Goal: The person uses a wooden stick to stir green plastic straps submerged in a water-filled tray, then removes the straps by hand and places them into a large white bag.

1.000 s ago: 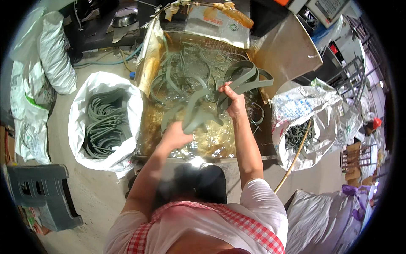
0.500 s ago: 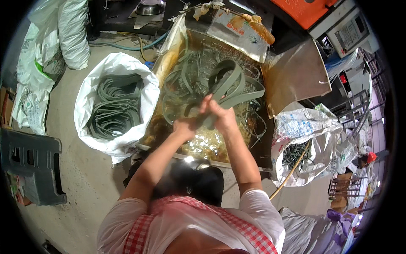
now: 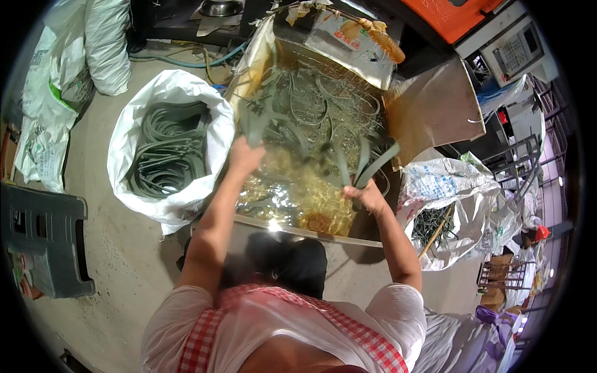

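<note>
Grey-green strips point(image 3: 378, 163), two handfuls, at a water basin point(image 3: 298, 230)

Left hand point(image 3: 247, 156): closed round a blurred bundle point(image 3: 255, 127), long axis running away from the person, basin's left side. Right hand point(image 3: 368, 198): gripping several strips, fanned, pointing away, the outermost slanting rightward, basin's right side. Basin: yellowish water, loose curled strips. White sack point(image 3: 124, 163), left: coiled strips, packed in rows. Printed white bag point(image 3: 429, 169), right: thin dark strands point(image 3: 428, 225), tangled; a stick point(image 3: 439, 230) across them.

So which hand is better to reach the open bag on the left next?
Probably the left hand: it's nearer that bag, holding strips. The right hand is farther, over the tub.
</note>
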The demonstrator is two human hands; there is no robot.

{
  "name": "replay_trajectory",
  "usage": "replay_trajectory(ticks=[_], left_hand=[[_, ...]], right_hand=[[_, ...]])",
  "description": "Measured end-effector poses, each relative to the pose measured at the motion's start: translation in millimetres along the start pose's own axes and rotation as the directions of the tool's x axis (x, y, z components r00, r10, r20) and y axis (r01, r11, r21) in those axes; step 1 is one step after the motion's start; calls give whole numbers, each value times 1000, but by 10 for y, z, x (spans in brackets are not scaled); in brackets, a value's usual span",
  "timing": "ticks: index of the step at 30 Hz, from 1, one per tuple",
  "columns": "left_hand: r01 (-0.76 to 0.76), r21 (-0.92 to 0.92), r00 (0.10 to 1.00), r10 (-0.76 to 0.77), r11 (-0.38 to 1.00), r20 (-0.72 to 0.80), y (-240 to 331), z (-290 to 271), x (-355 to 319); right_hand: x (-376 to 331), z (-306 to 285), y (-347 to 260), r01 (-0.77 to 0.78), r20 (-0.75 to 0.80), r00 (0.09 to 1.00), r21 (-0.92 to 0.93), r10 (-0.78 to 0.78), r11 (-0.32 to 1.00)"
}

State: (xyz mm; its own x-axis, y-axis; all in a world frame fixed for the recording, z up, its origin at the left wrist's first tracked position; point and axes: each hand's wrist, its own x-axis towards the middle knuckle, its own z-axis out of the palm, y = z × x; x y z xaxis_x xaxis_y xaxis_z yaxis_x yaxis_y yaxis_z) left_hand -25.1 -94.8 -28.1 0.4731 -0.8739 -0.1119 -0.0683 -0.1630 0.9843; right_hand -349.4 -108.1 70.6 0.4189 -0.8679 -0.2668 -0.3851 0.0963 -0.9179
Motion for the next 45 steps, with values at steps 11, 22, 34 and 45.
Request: replay_trajectory(ticks=[11, 22, 34, 45], left_hand=[[635, -637, 669, 102, 437, 736, 160, 385, -616], [672, -698, 706, 69, 248, 705, 116, 141, -517], [753, -555, 550, 126, 354, 826, 163, 224, -616], [614, -526, 642, 16, 589, 767, 228, 341, -782]], right_hand=[[296, 596, -20, 212, 311, 950, -604, -17, 768], [404, 726, -138, 590, 562, 802, -691, -202, 417], [277, 679, 42, 446, 457, 886, -793, -77, 415], [-128, 1081, 59, 496, 159, 769, -760, -619, 421]])
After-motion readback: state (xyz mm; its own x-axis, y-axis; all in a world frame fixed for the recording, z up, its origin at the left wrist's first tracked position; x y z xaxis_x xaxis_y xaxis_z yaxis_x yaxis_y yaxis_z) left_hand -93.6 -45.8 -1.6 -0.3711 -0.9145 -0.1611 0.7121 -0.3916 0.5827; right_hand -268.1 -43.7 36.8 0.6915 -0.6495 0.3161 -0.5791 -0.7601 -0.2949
